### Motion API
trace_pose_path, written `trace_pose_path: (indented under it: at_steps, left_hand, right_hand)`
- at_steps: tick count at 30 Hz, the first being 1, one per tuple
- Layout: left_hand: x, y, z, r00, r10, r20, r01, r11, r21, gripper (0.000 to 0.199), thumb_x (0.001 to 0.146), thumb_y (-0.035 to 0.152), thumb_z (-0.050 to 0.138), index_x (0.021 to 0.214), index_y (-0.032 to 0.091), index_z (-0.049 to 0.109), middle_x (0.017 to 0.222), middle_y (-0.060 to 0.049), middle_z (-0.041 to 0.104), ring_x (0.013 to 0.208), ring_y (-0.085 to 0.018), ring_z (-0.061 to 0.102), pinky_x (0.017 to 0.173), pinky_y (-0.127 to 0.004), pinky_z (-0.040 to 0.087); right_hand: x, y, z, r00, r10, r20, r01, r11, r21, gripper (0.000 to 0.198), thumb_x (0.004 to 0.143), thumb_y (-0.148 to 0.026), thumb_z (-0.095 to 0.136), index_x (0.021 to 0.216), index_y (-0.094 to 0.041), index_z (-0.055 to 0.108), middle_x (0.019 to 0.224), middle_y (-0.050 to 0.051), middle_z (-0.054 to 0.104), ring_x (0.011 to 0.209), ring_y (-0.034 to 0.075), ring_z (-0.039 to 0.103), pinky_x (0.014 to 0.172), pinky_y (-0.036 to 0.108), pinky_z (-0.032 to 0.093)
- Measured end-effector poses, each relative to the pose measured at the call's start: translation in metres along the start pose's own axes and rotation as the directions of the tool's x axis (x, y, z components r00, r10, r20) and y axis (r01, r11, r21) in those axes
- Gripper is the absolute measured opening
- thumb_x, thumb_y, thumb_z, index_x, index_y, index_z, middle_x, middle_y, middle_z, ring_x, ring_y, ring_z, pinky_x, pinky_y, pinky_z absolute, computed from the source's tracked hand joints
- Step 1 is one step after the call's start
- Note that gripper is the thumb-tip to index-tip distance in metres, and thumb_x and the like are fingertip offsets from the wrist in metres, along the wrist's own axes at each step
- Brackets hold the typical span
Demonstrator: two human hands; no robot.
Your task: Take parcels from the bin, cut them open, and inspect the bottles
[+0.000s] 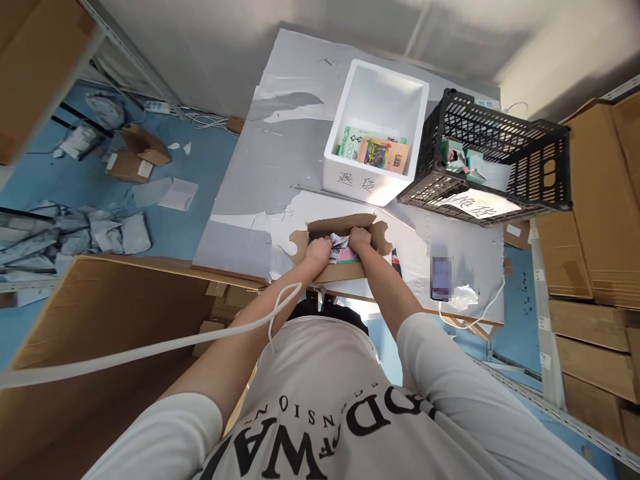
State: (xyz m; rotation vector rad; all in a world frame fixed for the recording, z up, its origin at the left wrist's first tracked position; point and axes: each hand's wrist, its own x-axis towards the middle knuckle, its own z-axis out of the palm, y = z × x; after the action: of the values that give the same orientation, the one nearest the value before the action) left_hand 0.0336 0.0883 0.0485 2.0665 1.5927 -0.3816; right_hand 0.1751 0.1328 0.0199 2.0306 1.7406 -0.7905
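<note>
A small open cardboard box (342, 272) stands at the table's near edge, its flaps folded outward. Inside it is crumpled printed paper (339, 241), with a pink and green flat item (346, 256) showing below. My left hand (320, 250) reaches into the box from the left, its fingers closed on the paper. On the other side of the paper, my right hand (359, 238) is also closed at its edge, with the fingertips partly hidden. Just right of the box lies a red and black cutter (396, 263).
Behind the box are a white foam box (345, 175) holding coloured packs and a black plastic crate (533, 150) with small cartons. A phone (441, 279) lies right, its cable (480, 319) attached. A large carton (100, 333) stands left; a white strap (200, 340) crosses my left arm.
</note>
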Motion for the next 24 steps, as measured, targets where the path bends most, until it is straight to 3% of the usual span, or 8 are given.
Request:
trace_pose_path:
  at_steps: [6, 9, 11, 13, 16, 18, 20, 24]
  left_hand:
    - [0.001, -0.005, 0.001, 1.0, -0.023, -0.015, 0.023, 0.998, -0.052, 0.029, 0.087, 0.008, 0.052, 0.115, 0.005, 0.06, 0.107, -0.026, 0.068, 0.106, -0.028, 0.068, 0.093, -0.038, 0.052]
    - [-0.001, -0.009, -0.005, 0.999, -0.019, -0.036, 0.017, 0.997, -0.073, 0.03, 0.084, 0.008, 0.055, 0.112, 0.007, 0.063, 0.107, -0.025, 0.069, 0.104, -0.029, 0.068, 0.092, -0.038, 0.052]
    - [-0.007, -0.014, -0.011, 0.998, -0.007, -0.056, 0.003, 0.997, -0.083, 0.028, 0.081, 0.01, 0.058, 0.108, 0.01, 0.067, 0.106, -0.023, 0.07, 0.102, -0.03, 0.069, 0.089, -0.038, 0.053]
    - [-0.016, -0.019, -0.018, 0.996, 0.018, -0.091, -0.025, 0.996, -0.082, 0.024, 0.08, 0.015, 0.06, 0.102, 0.014, 0.069, 0.104, -0.019, 0.071, 0.101, -0.031, 0.069, 0.085, -0.038, 0.053]
    - [-0.033, -0.025, -0.025, 0.978, 0.056, -0.202, -0.116, 0.948, -0.298, 0.019, 0.079, 0.033, 0.065, 0.088, 0.018, 0.071, 0.085, -0.01, 0.073, 0.089, -0.028, 0.07, 0.078, -0.036, 0.054]
    - [-0.045, -0.021, -0.027, 0.952, 0.01, -0.307, -0.197, 0.787, -0.584, 0.026, 0.076, 0.043, 0.067, 0.081, 0.018, 0.069, 0.073, -0.005, 0.07, 0.078, -0.024, 0.069, 0.071, -0.032, 0.054]
    - [-0.056, -0.011, -0.028, 0.92, -0.074, -0.385, -0.283, 0.554, -0.783, 0.032, 0.072, 0.047, 0.07, 0.08, 0.017, 0.067, 0.072, -0.004, 0.069, 0.075, -0.021, 0.068, 0.067, -0.03, 0.053]
    - [-0.075, 0.014, -0.029, 0.895, -0.131, -0.425, -0.409, 0.136, -0.902, 0.042, 0.065, 0.041, 0.075, 0.097, 0.016, 0.064, 0.093, -0.007, 0.072, 0.088, -0.02, 0.067, 0.076, -0.03, 0.053]
  right_hand:
    - [-0.045, 0.021, -0.007, 0.929, -0.347, -0.127, 0.357, 0.932, 0.067, 0.028, 0.093, -0.019, 0.044, 0.11, -0.013, 0.065, 0.121, 0.014, 0.064, 0.113, 0.02, 0.058, 0.1, 0.031, 0.044]
    - [-0.07, 0.036, -0.02, 0.885, -0.33, -0.329, 0.431, 0.849, 0.305, 0.028, 0.094, -0.025, 0.039, 0.105, -0.014, 0.062, 0.118, 0.014, 0.06, 0.108, 0.022, 0.058, 0.096, 0.039, 0.049]
    - [-0.088, 0.054, -0.031, 0.912, -0.221, -0.345, 0.395, 0.693, 0.602, 0.026, 0.091, -0.032, 0.043, 0.103, -0.017, 0.06, 0.115, 0.011, 0.06, 0.102, 0.021, 0.06, 0.087, 0.04, 0.055]
    - [-0.109, 0.074, -0.041, 0.947, -0.138, -0.291, 0.322, 0.425, 0.846, 0.025, 0.087, -0.037, 0.049, 0.103, -0.02, 0.057, 0.11, 0.007, 0.061, 0.096, 0.019, 0.063, 0.081, 0.038, 0.058]
    - [-0.141, 0.09, -0.049, 0.961, -0.076, -0.268, 0.273, 0.066, 0.96, 0.028, 0.08, -0.041, 0.058, 0.101, -0.023, 0.055, 0.101, 0.004, 0.064, 0.09, 0.018, 0.066, 0.078, 0.034, 0.059]
    - [-0.158, 0.083, -0.049, 0.96, -0.043, -0.278, 0.275, -0.06, 0.959, 0.031, 0.078, -0.045, 0.061, 0.099, -0.023, 0.055, 0.094, 0.003, 0.066, 0.083, 0.017, 0.067, 0.071, 0.03, 0.058]
    - [-0.169, 0.063, -0.045, 0.955, -0.035, -0.295, 0.289, -0.12, 0.95, 0.036, 0.074, -0.05, 0.064, 0.097, -0.024, 0.054, 0.085, 0.002, 0.066, 0.075, 0.016, 0.067, 0.063, 0.027, 0.057]
    - [-0.175, 0.01, -0.034, 0.936, -0.059, -0.348, 0.341, -0.104, 0.934, 0.044, 0.069, -0.056, 0.071, 0.093, -0.024, 0.055, 0.071, -0.002, 0.064, 0.064, 0.015, 0.065, 0.054, 0.026, 0.054]
